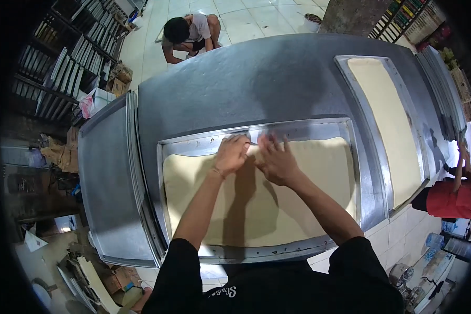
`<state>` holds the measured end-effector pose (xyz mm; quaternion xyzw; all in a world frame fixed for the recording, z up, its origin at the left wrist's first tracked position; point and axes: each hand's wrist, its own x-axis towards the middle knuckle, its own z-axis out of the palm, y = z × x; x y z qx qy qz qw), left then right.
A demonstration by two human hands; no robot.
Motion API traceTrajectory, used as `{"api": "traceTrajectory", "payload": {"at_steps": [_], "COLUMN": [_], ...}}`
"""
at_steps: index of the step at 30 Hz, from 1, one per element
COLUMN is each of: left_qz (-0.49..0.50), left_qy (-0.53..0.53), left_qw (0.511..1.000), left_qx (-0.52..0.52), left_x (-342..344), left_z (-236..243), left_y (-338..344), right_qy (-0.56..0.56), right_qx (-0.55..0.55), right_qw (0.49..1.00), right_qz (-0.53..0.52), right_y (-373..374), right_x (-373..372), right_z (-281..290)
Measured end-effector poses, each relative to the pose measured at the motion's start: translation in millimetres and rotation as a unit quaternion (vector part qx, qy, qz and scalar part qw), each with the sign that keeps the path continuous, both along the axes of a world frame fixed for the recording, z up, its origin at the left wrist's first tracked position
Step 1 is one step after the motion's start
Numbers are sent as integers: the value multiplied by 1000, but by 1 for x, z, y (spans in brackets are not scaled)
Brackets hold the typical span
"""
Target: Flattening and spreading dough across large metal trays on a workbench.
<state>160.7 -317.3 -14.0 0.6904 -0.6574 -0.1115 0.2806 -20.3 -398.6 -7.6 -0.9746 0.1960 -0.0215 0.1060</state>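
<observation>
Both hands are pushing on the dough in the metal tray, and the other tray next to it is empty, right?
Not quite. Both the left hand and right hand do press on the dough sheet in the metal tray, but the other tray is not empty: it holds pale dough too, as the head view shows.

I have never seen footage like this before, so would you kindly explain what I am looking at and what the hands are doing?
This is one view from a wide fisheye camera worn on a person's head, looking down, so straight edges bend. The left hand and right hand both press flat on the far edge of a pale dough sheet lying in a metal tray on a grey metal table. Nothing is gripped. A second tray of dough sits to the right, and another person crouches on the floor beyond.
</observation>
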Motion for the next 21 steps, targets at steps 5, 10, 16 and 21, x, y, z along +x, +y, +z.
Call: {"api": "traceTrajectory", "payload": {"at_steps": [5,10,16,21], "left_qz": [128,44,80,79], "left_qy": [-107,28,-76,-43], "left_qw": [984,995,993,995], "left_qx": [-67,85,-35,32], "left_x": [-13,23,24,40], "left_z": [-11,-11,0,-13], "left_y": [20,26,41,57], "right_qy": [-40,60,-8,-15], "right_qx": [108,40,3,12], "right_qw": [991,997,999,998], "right_qz": [-70,-23,37,53], "right_y": [-4,21,28,47], "right_x": [8,32,37,59], "right_z": [0,-1,-16,-5]}}
